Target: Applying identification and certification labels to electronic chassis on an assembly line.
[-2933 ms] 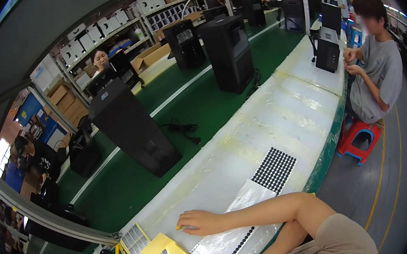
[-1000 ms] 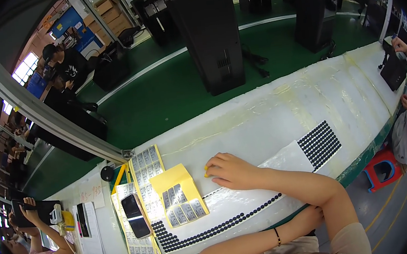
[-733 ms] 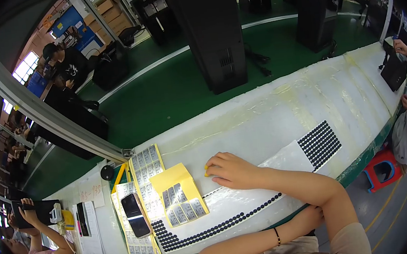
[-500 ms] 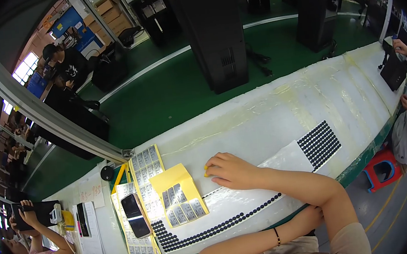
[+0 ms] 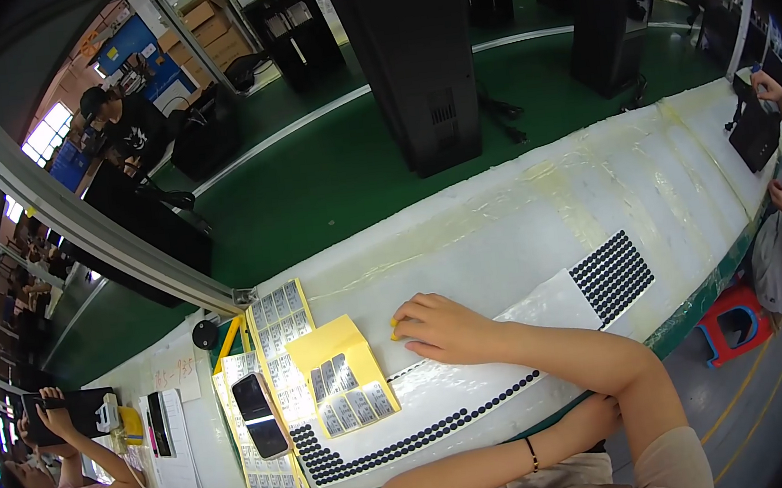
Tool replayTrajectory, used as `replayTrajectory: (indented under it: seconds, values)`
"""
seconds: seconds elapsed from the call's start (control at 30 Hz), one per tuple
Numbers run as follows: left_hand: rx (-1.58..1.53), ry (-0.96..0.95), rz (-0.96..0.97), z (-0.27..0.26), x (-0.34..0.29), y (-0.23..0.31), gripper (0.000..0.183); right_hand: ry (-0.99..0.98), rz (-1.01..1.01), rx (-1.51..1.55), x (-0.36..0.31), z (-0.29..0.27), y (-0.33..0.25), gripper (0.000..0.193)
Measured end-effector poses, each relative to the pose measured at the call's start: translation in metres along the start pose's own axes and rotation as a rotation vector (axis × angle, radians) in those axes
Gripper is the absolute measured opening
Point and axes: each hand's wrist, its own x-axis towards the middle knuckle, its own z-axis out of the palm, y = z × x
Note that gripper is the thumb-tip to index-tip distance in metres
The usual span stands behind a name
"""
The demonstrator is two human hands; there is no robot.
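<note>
My right hand rests on the white table with its fingers curled around a small yellow object, mostly hidden by the fingertips. Beneath that forearm lies a white sheet with rows of black round pads along its near edge and a dense block of pads at its right end. My left forearm, with a dark bracelet, crosses my body. At its end my left hand is tucked under my right elbow, its fingers hidden. Left of my right hand lies a yellow-backed sheet of silver labels.
A phone lies on more label sheets at the left. Behind the table, tall black cabinets stand on a green surface. A metal post rises at left. Co-workers sit at both ends; a red stool stands right.
The tall black cabinet has shifted slightly to the right on the green surface. My two hands stay in the same place.
</note>
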Motion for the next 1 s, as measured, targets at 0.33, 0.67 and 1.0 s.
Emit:
replayTrajectory:
  seconds: [0.33, 0.67, 1.0]
  values:
    - [0.011, 0.007, -0.01, 0.007, 0.0, 0.001, 0.017, -0.001, 0.001, 0.007, 0.001, -0.001, -0.002, 0.021]
    - [-0.033, -0.074, -0.011, 0.005, 0.001, 0.003, 0.018, 0.005, 0.0, 0.006, 0.0, 0.0, 0.0, 0.021]
    - [0.037, 0.02, -0.02, 0.016, 0.002, 0.006, 0.02, 0.004, 0.004, 0.004, 0.0, -0.002, -0.001, 0.021]
